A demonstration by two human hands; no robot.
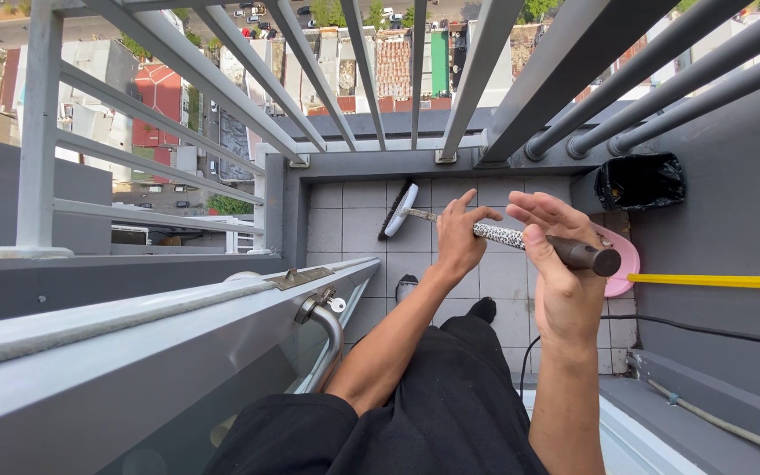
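while both hands' fingers close on it, the brush handle [521, 237] spans between them.

Both bare forearms reach forward and away from the body, running roughly side by side and drawing closer toward the hands. The left hand [457, 239] sits a little farther out, its back turned up, thumb and fingers curled downward and closed in a grip. The right hand [556, 264] is nearer, wrist bent so the palm faces left and slightly up; its fingers arch over and close, thumb pressed along the side. The two hands are just beside each other, not touching. Black trousers cover the legs below, one foot visible.
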